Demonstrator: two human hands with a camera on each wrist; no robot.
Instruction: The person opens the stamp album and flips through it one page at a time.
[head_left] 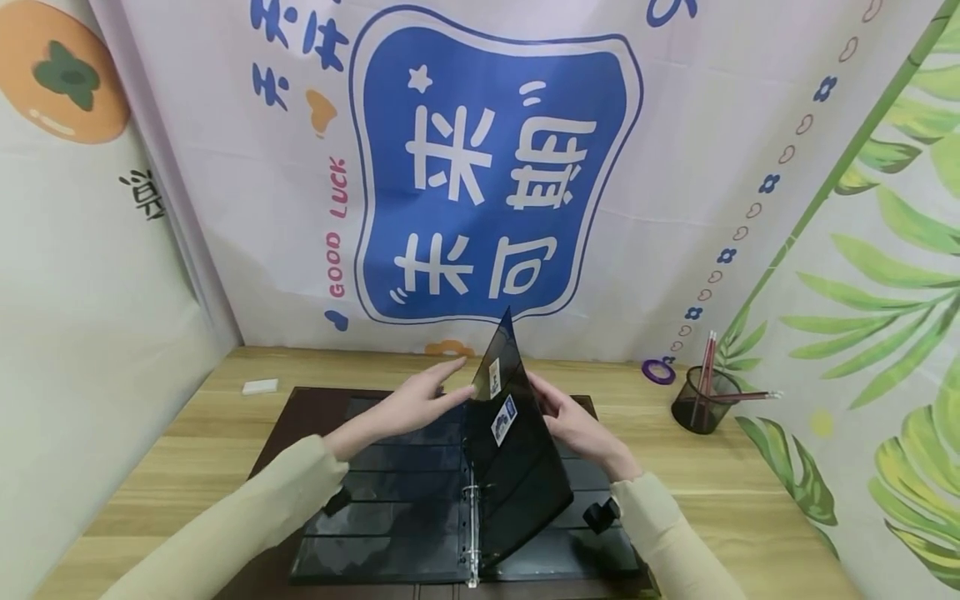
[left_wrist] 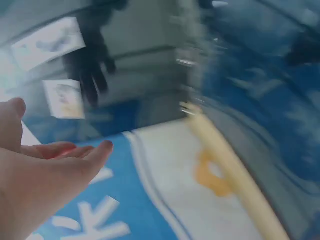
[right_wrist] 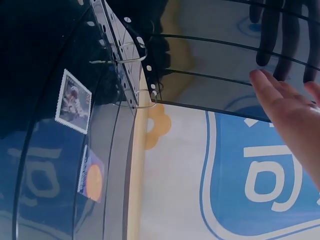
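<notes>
A stamp album (head_left: 375, 533) with black pocket pages lies spread on the table, its metal rings (head_left: 472, 517) along the middle. One black page (head_left: 525, 475) stands raised from the rings. Two stamps sit on its left side, a blue-and-white one (head_left: 504, 420) and a smaller one (head_left: 494, 377). My left hand (head_left: 423, 400) reaches toward that side with fingers extended. On the page's other side is my right hand (head_left: 577, 425), fingers extended close against it, some fingertips hidden in the head view. In the right wrist view, a stamp (right_wrist: 74, 102) shows on the opposite page.
At the back right stands a black mesh pen holder (head_left: 705, 404) with pencils, beside a purple tape roll (head_left: 658, 372). A small white block (head_left: 260, 387) lies at the back left of the wooden table (head_left: 172, 442). A printed cloth (head_left: 285, 208) hangs behind.
</notes>
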